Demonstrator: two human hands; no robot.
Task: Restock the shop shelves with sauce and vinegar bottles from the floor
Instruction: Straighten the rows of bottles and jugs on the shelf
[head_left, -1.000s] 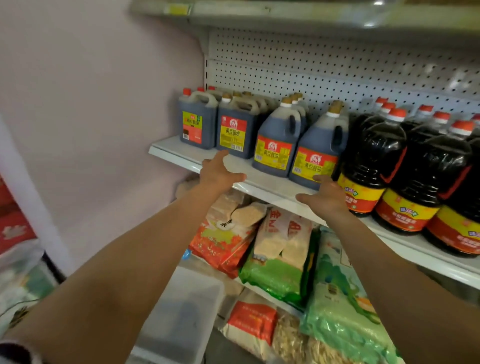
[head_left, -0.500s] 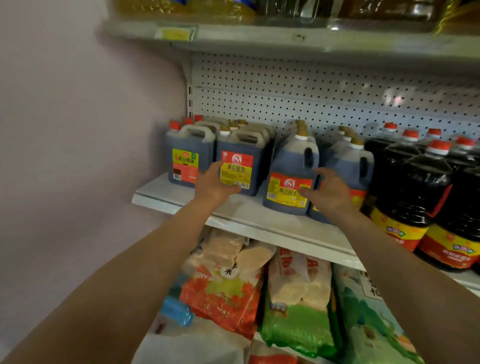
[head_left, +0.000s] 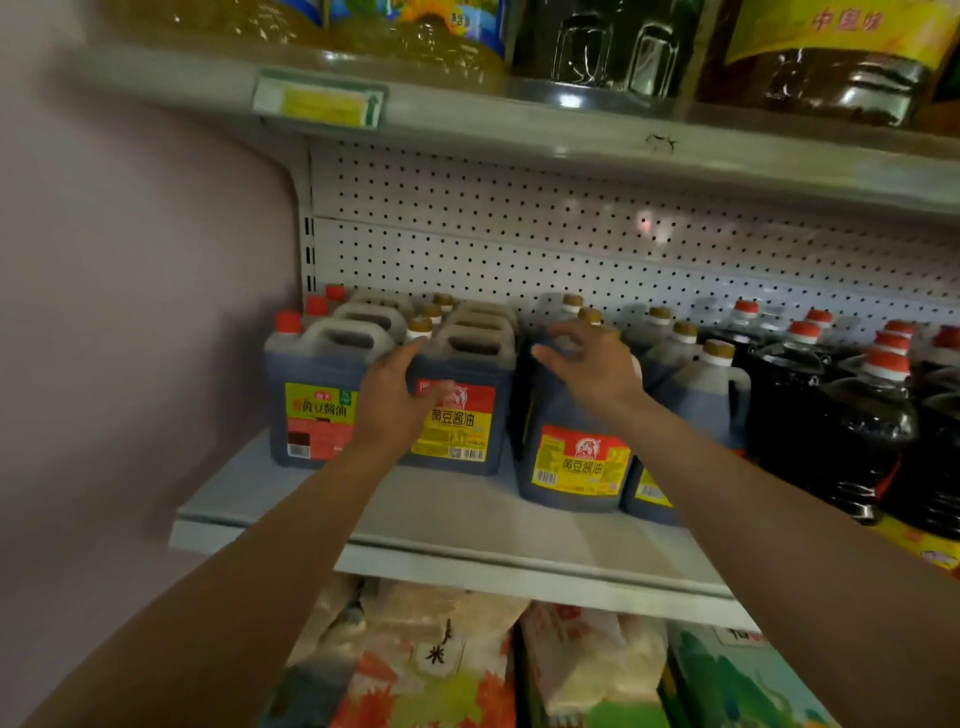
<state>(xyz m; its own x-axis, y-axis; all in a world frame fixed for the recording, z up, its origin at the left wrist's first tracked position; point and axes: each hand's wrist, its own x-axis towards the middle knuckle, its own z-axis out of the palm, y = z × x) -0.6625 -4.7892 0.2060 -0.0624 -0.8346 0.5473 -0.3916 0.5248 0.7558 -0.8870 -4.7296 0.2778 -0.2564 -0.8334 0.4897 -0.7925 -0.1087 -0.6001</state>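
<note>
Dark soy sauce jugs stand in rows on the white middle shelf (head_left: 441, 512). My left hand (head_left: 397, 402) reaches the square jug with a red and yellow label (head_left: 470, 434), fingers straight along its left edge and thumb on the label. Fingers spread, my right hand (head_left: 592, 366) rests over the shoulder of the rounder jug (head_left: 574, 465) beside it. A red-capped jug (head_left: 311, 415) stands at the far left. Neither hand holds a bottle.
Black bottles with red caps (head_left: 841, 415) fill the shelf's right side. The upper shelf (head_left: 571, 130) carries large oil bottles (head_left: 415, 41). Bags of dry goods (head_left: 441, 665) lie below. A pink wall (head_left: 130, 312) closes the left side. Bare shelf lies in front of the jugs.
Both hands have risen from the shelf's front edge to the jugs. The view has tilted upward, bringing the upper shelf into sight.
</note>
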